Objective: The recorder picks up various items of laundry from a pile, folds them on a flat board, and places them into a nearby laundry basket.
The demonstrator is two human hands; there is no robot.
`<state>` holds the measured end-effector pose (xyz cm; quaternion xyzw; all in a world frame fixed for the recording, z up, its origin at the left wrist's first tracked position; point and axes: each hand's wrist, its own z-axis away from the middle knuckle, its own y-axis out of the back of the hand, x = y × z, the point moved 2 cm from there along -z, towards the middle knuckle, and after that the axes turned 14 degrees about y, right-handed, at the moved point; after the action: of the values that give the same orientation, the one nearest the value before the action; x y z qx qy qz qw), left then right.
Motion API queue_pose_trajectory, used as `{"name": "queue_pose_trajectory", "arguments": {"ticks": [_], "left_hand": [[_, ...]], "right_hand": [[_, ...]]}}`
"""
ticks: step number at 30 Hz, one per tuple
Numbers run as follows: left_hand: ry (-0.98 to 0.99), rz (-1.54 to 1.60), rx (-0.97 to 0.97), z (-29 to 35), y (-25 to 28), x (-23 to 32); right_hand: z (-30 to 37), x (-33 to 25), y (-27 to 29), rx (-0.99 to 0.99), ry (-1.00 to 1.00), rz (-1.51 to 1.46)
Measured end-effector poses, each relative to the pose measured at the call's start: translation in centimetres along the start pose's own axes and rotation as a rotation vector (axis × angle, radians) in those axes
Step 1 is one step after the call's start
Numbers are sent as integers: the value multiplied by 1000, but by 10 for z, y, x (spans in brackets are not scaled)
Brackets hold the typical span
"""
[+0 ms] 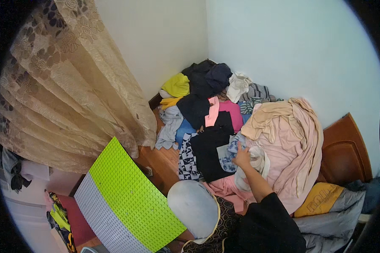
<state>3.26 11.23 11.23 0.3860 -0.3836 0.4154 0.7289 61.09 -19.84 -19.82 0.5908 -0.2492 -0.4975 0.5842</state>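
Note:
From the lower right my right arm, in a black sleeve, stretches over a big heap of clothes. My right hand [241, 157] is closed on a blue-and-white patterned cloth [230, 154], its fingers partly hidden from me. Right beside the hand lies a crumpled white garment [259, 162]. To the left of it are a black garment [209, 154] and a black-and-white checked piece [187, 162]. A large pink sheet [291, 156] with a beige cloth [270, 118] over it is bunched up to the right. My left hand is out of view.
A lime-green and grey studded board [131, 194] stands at the lower left, next to a rounded pale-grey surface [194, 208]. A beige curtain [71, 84] hangs on the left. At the right are a brown wooden panel [346, 147] and a yellow-and-grey cloth [325, 200].

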Motion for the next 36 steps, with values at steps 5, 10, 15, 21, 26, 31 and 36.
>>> {"name": "queue_pose_trajectory", "arguments": {"ticks": [5,10,15,21,26,31,36], "left_hand": [[80,-273,148,23,19,-9],[137,-513,279,35,35,-20],[-164,-470,285,39,-9,-17],[-269,-147,-261,40,-135,-4],[-7,692,-596,41,-194,6],[-506,421,-349,59,-122,31],[-741,90,-66,59,-76,42]], "right_hand": [[3,27,2,-34,-60,-261],[68,74,-9,-321,295,703],[67,80,22,-66,57,-11],[72,-103,146,394,541,-902],[181,-265,208,114,1286,-936],[280,-343,194,-501,1785,-1040],[253,-341,172,-386,1950,-879]]}}
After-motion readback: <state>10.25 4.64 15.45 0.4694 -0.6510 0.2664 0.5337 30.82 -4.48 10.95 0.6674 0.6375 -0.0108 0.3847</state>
